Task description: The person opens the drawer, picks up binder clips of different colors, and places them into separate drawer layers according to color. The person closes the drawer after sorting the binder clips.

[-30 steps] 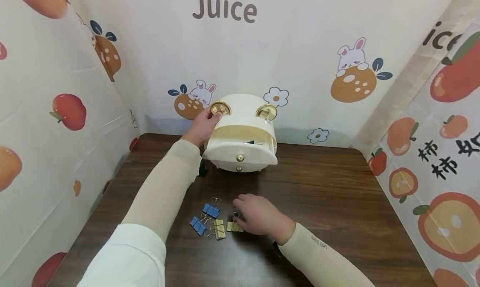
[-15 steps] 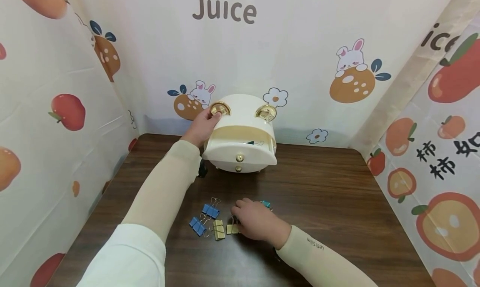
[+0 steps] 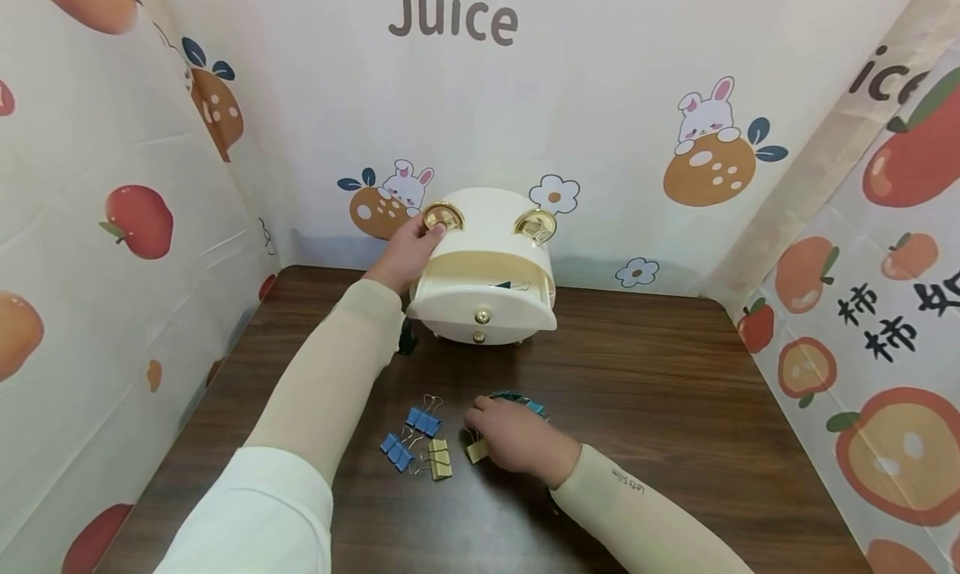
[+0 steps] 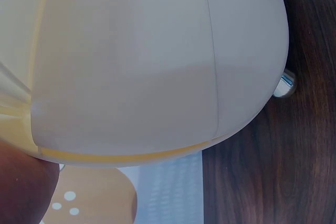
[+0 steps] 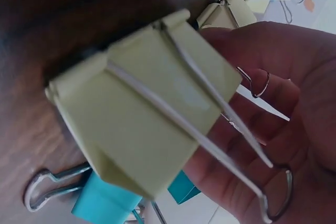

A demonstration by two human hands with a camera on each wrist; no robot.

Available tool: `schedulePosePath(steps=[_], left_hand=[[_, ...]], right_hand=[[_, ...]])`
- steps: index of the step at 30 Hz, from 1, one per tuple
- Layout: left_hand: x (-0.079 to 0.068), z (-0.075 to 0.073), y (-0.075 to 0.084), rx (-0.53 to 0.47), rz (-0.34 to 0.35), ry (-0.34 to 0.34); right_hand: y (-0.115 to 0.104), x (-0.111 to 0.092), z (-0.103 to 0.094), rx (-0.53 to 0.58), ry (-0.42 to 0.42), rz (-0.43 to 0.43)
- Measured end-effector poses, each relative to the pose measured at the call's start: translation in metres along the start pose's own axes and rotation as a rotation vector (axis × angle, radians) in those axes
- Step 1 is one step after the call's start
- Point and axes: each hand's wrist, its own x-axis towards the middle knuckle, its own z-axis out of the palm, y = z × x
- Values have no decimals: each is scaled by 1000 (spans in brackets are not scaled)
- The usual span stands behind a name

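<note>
My left hand [image 3: 407, 253] grips the cream mini drawer box [image 3: 487, 224] by its left gold-rimmed round ornament, thumb on the front. In the left wrist view the box's smooth side [image 4: 131, 66] fills most of the picture. Its upper drawer [image 3: 480, 307] stands pulled out, with a dark green and white item [image 3: 510, 286] inside. Low over the table, my right hand [image 3: 517, 436] has its thumb and fingers curled at the wire handles of a yellow binder clip [image 3: 477, 451]. Another yellow binder clip [image 5: 147, 108] looms large before the palm in the right wrist view.
Left of the right hand lie two blue binder clips [image 3: 424, 421] and a yellow one [image 3: 439, 459]. Teal clips [image 3: 534, 407] show beyond the right hand. Printed cloth [image 3: 600, 99] walls in the back and sides of the dark wooden table [image 3: 637, 374].
The yellow clip at the right hand's fingertips has tilted and shifted slightly right. The right hand has moved a little, showing teal clips behind it. The left hand stays on the box.
</note>
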Motion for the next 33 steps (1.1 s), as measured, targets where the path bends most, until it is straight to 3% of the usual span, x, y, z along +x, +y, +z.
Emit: schedulePosePath(steps=[9, 14, 26, 33], left_hand=[[1, 2, 2, -2, 15, -8], [2, 1, 3, -11, -3, 2], [1, 1, 4, -21, -12, 13], [-1, 2, 4, -6, -6, 17]], right_hand=[[12, -1, -4, 220, 13, 25], [19, -1, -9, 272, 15, 16], [28, -1, -21, 233, 30, 24], [26, 0, -16, 153, -7, 31]])
